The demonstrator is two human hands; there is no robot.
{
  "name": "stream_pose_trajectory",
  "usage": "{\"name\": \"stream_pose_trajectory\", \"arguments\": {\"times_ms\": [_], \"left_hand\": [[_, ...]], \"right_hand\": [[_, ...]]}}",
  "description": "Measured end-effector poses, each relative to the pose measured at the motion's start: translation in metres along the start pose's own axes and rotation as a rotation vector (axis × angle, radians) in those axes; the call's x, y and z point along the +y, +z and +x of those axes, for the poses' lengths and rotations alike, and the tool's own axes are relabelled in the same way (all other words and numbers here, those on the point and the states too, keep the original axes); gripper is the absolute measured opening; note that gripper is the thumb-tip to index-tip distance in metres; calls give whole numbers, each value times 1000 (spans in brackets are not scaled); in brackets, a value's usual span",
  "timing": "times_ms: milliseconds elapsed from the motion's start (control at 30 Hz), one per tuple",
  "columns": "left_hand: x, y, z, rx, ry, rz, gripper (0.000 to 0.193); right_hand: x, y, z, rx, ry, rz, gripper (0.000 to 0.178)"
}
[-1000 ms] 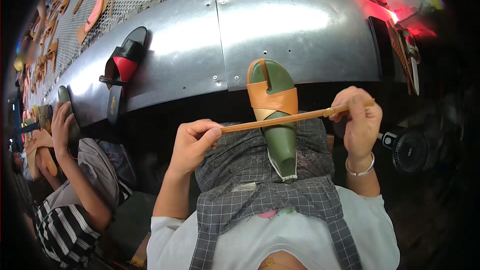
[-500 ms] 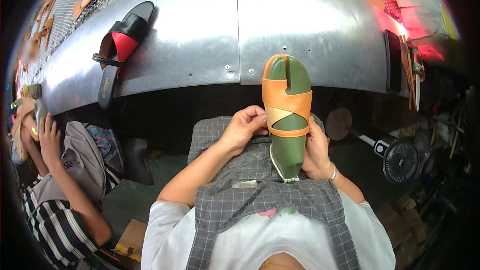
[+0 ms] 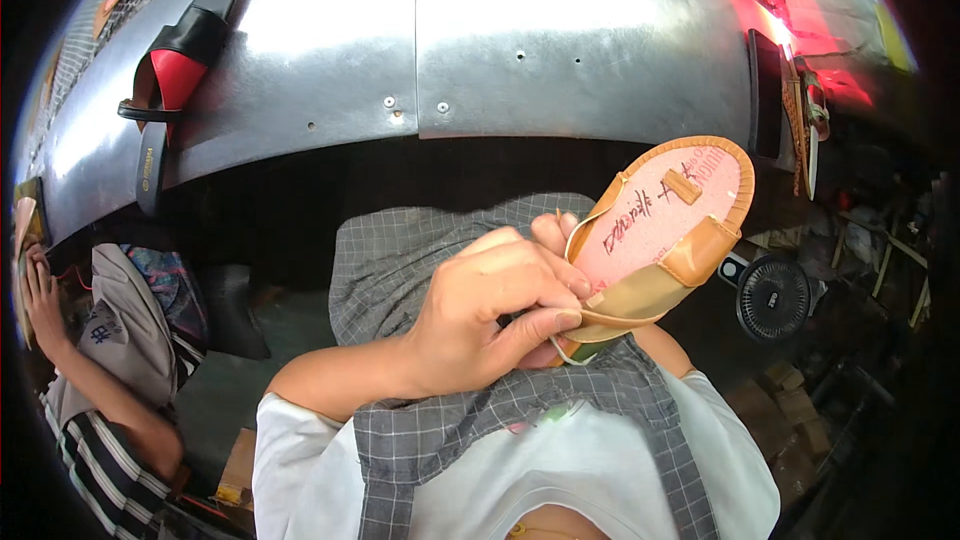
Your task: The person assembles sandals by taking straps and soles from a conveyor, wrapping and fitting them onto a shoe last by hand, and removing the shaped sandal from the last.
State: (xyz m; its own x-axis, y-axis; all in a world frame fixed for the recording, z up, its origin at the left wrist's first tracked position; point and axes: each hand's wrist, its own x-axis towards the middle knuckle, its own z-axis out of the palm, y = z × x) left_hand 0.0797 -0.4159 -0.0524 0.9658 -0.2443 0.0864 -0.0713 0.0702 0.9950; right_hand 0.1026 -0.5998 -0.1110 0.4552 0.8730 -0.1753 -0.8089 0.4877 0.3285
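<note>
A sandal on a green shoe last is tilted up in front of me, its pink underside (image 3: 650, 205) with dark handwriting facing me. Tan upper straps (image 3: 700, 250) wrap over its edges. My left hand (image 3: 490, 305) is closed, thumb and fingers pinching at the strap edge near the heel end. A thin whitish cord (image 3: 572, 355) loops there beside the green last (image 3: 590, 348). Behind the sandal, my right hand (image 3: 551, 230) supports it; mostly hidden, it shows only what seem to be its fingertips past the sandal's left edge.
On the curved metal bench (image 3: 330, 60) ahead lies a black and red sandal (image 3: 180, 70). A dark flat slab (image 3: 766, 95) and tools (image 3: 800, 130) sit at its right end. A small black fan (image 3: 773, 297) stands right. Another person's hand (image 3: 42, 305) works at far left.
The sandal has been turned over from its strapped top to its pink underside and tilted toward the right. My left hand has come across to its heel end. My view has shifted slightly right.
</note>
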Motion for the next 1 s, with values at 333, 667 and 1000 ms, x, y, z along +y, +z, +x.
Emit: {"name": "stream_pose_trajectory", "arguments": {"times_ms": [333, 667, 1000], "left_hand": [[1, 10, -4, 2, -13, 194, 9], [4, 18, -11, 72, 75, 152, 23], [-3, 8, 1, -389, -361, -405, 102]], "right_hand": [[-3, -12, -14, 146, -78, -282, 38], [9, -6, -14, 317, -318, -599, 36], [19, 7, -17, 501, -566, -918, 35]]}}
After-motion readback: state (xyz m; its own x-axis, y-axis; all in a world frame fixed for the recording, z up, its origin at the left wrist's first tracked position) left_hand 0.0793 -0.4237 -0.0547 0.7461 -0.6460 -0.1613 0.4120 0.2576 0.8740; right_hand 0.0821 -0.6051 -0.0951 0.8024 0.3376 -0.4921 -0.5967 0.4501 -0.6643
